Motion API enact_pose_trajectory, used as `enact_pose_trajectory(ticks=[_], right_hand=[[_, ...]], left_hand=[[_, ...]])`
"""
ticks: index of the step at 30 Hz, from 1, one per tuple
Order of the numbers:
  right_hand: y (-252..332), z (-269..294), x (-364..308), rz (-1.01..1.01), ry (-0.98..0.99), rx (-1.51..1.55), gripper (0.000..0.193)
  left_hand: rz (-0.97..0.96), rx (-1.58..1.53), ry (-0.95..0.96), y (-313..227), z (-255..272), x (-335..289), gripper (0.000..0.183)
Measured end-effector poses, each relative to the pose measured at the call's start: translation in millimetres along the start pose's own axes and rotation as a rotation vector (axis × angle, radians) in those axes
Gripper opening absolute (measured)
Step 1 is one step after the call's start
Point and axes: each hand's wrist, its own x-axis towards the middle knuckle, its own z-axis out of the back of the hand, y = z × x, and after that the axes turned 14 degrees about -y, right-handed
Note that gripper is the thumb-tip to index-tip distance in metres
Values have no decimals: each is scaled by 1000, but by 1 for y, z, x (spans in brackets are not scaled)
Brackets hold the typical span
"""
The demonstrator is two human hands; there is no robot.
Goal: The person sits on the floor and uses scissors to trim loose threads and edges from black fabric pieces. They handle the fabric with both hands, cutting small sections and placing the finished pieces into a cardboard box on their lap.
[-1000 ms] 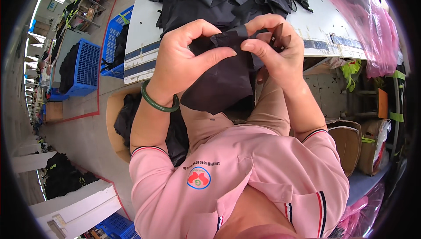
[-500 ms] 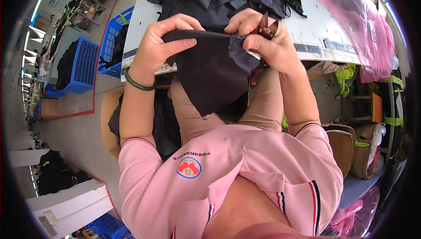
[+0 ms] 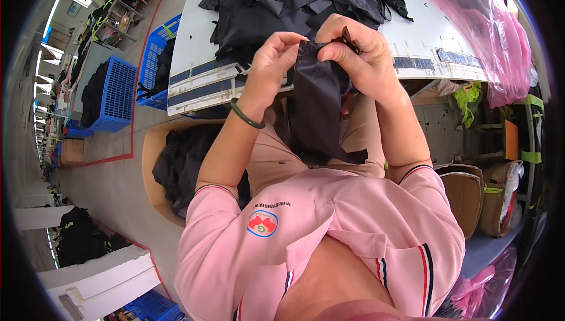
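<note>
A black fabric piece (image 3: 321, 97) hangs down in front of my lap, its top edge held between both hands. My left hand (image 3: 275, 65) pinches the upper left corner, where a gathered band shows, between thumb and fingers. A dark green bangle (image 3: 246, 115) circles that wrist. Close beside it, my right hand (image 3: 356, 56) grips the same top edge with thumb and bent fingers. Tucked in the right hand's fingers is a small dark tool (image 3: 348, 37) that looks like thread snips; most of it is hidden. The fabric's lower end drapes over my thighs.
Beyond my hands, a large heap of black fabric pieces (image 3: 294, 3) covers the white table (image 3: 197, 62). Pink plastic wrap (image 3: 477, 27) lies at its right end. A cardboard box (image 3: 154, 162) with black fabric stands left of my legs. Blue crates (image 3: 116, 94) stand farther left.
My left hand has moved right, close to my right hand, and regripped the fabric by its gathered band. The piece now hangs narrower and lower.
</note>
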Motion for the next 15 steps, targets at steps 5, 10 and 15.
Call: enact_pose_trajectory(ticks=[5, 10, 15], right_hand=[[-9, -1, -6, -129, -3, -134, 11], [-15, -8, -9, -251, 56, -30, 10], [-24, -6, -9, -451, 66, 139, 16]], left_hand=[[-381, 124, 18, -28, -4, -28, 27], [-239, 131, -121, -23, -3, -38, 21], [-341, 145, -68, -12, 5, -33, 17]])
